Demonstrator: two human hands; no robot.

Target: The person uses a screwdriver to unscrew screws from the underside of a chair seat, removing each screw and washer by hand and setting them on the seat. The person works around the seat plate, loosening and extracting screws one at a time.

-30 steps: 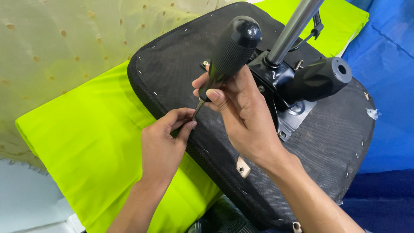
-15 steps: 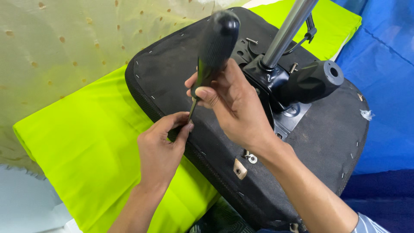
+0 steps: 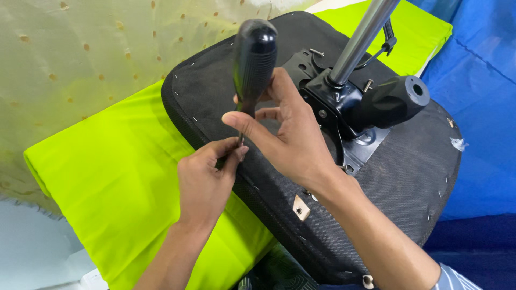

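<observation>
Upright now, the screwdriver has swung from its earlier lean toward the upper right — its black handle stands near vertical at top centre, long axis running down to the tip at the near edge of the upturned chair seat. Right hand wraps the lower handle, thumb stretched left, fingers closed round it. Left hand sits just below, fingertips pinched together on the thin shaft near the tip — the nearer hand to the seat's edge. Behind stand the metal post and green cloth.
</observation>
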